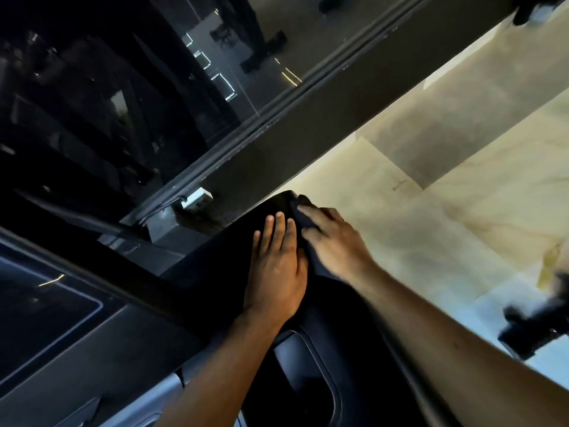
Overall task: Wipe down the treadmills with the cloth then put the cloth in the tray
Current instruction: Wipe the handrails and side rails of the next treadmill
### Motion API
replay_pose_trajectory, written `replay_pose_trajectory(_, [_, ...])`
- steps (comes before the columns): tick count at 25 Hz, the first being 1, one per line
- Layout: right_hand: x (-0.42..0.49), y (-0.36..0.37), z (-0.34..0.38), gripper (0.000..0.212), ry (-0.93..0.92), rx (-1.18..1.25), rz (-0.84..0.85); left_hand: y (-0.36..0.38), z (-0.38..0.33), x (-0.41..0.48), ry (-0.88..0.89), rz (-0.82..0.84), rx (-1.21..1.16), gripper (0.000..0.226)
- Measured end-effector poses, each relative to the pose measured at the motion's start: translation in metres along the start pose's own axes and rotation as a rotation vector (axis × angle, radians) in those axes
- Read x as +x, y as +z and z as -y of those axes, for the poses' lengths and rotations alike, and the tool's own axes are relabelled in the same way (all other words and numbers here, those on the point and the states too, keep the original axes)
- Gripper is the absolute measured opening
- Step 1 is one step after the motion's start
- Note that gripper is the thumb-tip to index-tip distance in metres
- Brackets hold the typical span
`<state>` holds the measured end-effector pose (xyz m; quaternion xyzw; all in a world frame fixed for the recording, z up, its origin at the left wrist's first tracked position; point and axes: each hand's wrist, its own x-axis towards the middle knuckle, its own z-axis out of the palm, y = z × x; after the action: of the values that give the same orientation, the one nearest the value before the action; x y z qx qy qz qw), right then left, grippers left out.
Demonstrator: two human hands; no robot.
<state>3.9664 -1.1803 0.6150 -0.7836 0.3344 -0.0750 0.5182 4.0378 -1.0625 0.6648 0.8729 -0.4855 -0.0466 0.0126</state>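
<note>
The treadmill's black side arm [246, 241] runs up the middle of the head view, and its end stands out over the pale floor. My left hand [277, 269] lies flat on this arm with straight fingers. Just to its right, my right hand [334, 238] grips a dark cloth [303, 201] against the arm's right edge, fingers bent over it. The cloth is nearly the arm's colour and mostly hidden under the hand. A dark recessed tray [311, 383] in the console sits between my forearms.
The treadmill's dark screen [46, 306] fills the lower left. A mirrored dark wall [123, 103] and a black ledge [338, 97] cross the top. Pale marble floor [446, 180] spreads to the right, with a blurred dark object [535, 325] at the right edge.
</note>
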Motion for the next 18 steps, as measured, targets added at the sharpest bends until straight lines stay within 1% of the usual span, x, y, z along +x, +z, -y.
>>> replay_pose_trajectory(1, [0.014, -0.007, -0.01, 0.045, 0.09, 0.06, 0.056, 0.001, 0.0, 0.0, -0.003, 0.005, -0.025, 0.062])
replay_pose_trajectory(3, [0.018, -0.018, -0.01, 0.044, 0.262, 0.026, 0.147, -0.001, -0.002, -0.004, -0.011, 0.042, -0.05, 0.057])
replay_pose_trajectory(4, [0.008, -0.012, -0.01, 0.044, 0.237, -0.059, 0.143, -0.001, -0.003, -0.006, -0.001, 0.05, -0.054, 0.058])
replay_pose_trajectory(5, [-0.011, -0.005, -0.001, 0.044, 0.161, -0.143, 0.072, -0.002, -0.004, -0.009, 0.012, 0.052, -0.047, 0.061])
replay_pose_trajectory(6, [-0.026, 0.003, 0.001, 0.045, 0.034, -0.191, -0.019, -0.003, -0.006, -0.012, 0.021, 0.057, -0.029, 0.066])
replay_pose_trajectory(7, [-0.037, 0.003, 0.003, 0.045, 0.033, -0.122, -0.027, -0.003, -0.007, -0.013, 0.028, 0.062, -0.013, 0.068])
replay_pose_trajectory(8, [-0.03, -0.003, -0.006, 0.044, 0.054, -0.04, -0.036, -0.002, -0.007, -0.013, 0.027, 0.063, -0.011, 0.066])
replay_pose_trajectory(9, [-0.017, -0.012, -0.015, 0.043, 0.179, 0.05, 0.007, 0.0, -0.006, -0.013, 0.02, 0.067, -0.014, 0.061])
replay_pose_trajectory(10, [-0.007, -0.019, -0.019, 0.043, 0.291, 0.042, 0.091, -0.001, -0.007, -0.013, 0.01, 0.073, -0.016, 0.058])
replay_pose_trajectory(11, [-0.01, -0.023, -0.014, 0.043, 0.363, -0.005, 0.153, -0.002, -0.008, -0.014, 0.007, 0.083, -0.017, 0.057])
replay_pose_trajectory(12, [-0.021, -0.019, -0.015, 0.045, 0.334, -0.108, 0.152, -0.003, -0.009, -0.015, 0.014, 0.088, -0.017, 0.058])
replay_pose_trajectory(13, [-0.037, -0.012, -0.009, 0.047, 0.258, -0.214, 0.1, -0.004, -0.011, -0.017, 0.02, 0.092, -0.011, 0.061])
replay_pose_trajectory(14, [-0.051, -0.006, -0.005, 0.049, 0.173, -0.248, 0.042, -0.005, -0.013, -0.019, 0.025, 0.103, -0.003, 0.063])
replay_pose_trajectory(15, [-0.057, -0.005, -0.009, 0.049, 0.13, -0.25, 0.045, -0.004, -0.014, -0.021, 0.032, 0.113, 0.006, 0.064])
replay_pose_trajectory(16, [-0.051, -0.011, -0.018, 0.046, 0.163, -0.205, 0.055, -0.003, -0.014, -0.023, 0.036, 0.118, 0.007, 0.062])
replay_pose_trajectory(17, [-0.042, -0.02, -0.023, 0.043, 0.292, -0.096, 0.098, -0.003, -0.015, -0.025, 0.035, 0.122, 0.003, 0.059])
replay_pose_trajectory(18, [-0.04, -0.025, -0.025, 0.04, 0.377, -0.077, 0.13, -0.004, -0.016, -0.028, 0.032, 0.128, -0.001, 0.057])
